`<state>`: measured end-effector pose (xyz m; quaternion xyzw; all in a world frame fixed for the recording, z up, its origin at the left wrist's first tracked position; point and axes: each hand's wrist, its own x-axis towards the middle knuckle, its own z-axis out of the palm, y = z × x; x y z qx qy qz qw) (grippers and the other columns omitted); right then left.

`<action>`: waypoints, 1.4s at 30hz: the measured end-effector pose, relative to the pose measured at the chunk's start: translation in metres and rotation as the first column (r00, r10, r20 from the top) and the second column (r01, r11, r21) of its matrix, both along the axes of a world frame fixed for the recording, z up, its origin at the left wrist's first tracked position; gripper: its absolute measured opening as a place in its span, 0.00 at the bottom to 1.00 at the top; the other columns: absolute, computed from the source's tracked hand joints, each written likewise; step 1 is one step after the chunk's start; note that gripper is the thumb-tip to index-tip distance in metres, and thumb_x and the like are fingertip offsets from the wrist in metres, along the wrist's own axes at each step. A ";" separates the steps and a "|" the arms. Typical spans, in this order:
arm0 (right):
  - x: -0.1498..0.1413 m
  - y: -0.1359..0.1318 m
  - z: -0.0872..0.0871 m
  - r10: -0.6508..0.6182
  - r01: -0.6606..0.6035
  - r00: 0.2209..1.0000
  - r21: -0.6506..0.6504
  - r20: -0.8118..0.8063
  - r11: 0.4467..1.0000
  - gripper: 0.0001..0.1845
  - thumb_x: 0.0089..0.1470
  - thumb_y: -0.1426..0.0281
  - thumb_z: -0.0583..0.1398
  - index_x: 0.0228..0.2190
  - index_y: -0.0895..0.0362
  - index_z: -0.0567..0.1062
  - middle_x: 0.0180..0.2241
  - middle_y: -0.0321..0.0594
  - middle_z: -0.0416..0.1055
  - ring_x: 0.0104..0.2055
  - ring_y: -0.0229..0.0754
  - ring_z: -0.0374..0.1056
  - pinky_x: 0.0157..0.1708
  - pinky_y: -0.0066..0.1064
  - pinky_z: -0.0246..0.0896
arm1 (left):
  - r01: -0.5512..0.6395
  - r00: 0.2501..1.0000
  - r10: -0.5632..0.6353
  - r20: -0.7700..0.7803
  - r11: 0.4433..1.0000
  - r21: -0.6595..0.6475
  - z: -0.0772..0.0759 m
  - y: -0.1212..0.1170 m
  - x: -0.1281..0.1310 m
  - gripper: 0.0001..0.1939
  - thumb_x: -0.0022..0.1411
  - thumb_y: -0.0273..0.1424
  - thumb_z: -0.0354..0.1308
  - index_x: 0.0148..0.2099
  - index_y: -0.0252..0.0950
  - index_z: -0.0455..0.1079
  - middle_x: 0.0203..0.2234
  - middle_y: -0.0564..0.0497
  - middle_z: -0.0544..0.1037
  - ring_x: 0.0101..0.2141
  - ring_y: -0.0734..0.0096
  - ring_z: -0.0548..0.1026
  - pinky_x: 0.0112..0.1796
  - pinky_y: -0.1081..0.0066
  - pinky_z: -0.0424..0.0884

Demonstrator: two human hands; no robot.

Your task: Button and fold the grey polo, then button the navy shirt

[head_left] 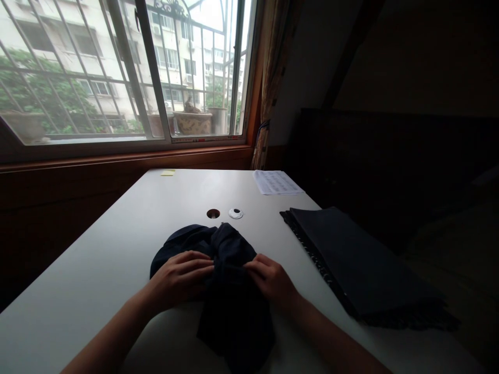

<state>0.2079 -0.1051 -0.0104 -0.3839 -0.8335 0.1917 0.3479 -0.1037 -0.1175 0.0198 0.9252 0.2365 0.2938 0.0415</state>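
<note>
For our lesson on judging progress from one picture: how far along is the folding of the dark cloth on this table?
Done: a neat folded stack lies at the right of the table. In hand: the left hand lies flat on a crumpled dark cloth and the right hand pinches it. Left: this cloth is bunched, not yet flat or folded.

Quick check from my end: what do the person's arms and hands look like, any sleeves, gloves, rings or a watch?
Both forearms are bare as far as the picture shows; no sleeves reach into view. The left hand and right hand wear no gloves. No watch, bracelet or ring shows on either wrist or on the fingers, though the dim light makes small items hard to rule out.
</note>
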 end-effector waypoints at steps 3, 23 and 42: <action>0.011 0.004 0.006 -0.167 0.167 0.974 -0.010 -0.152 0.986 0.08 0.65 0.67 0.56 0.37 0.51 0.77 0.33 0.38 0.71 0.35 0.43 0.70 0.37 0.34 0.66 | -0.154 0.986 0.151 -0.072 0.988 -0.033 -0.003 0.007 -0.014 0.36 0.64 0.40 0.63 0.70 0.46 0.55 0.61 0.43 0.68 0.60 0.50 0.67 0.57 0.50 0.70; 0.070 0.037 0.004 -0.719 0.604 0.299 -0.459 -0.628 0.652 0.28 0.54 0.46 0.60 0.45 0.55 0.72 0.42 0.41 0.72 0.44 0.48 0.68 0.44 0.37 0.61 | -0.450 0.892 0.447 -0.068 0.863 -0.230 -0.028 0.025 -0.038 0.12 0.71 0.38 0.51 0.40 0.39 0.73 0.35 0.50 0.75 0.31 0.70 0.75 0.32 0.72 0.70; 0.024 -0.016 0.028 0.038 0.019 0.988 0.364 -0.148 0.931 0.15 0.61 0.63 0.61 0.49 0.48 0.74 0.45 0.43 0.73 0.52 0.51 0.68 0.54 0.48 0.63 | -0.932 0.302 0.904 0.301 0.347 -0.106 -0.008 0.032 -0.097 0.16 0.66 0.40 0.48 0.41 0.34 0.72 0.37 0.42 0.75 0.41 0.53 0.72 0.50 0.54 0.66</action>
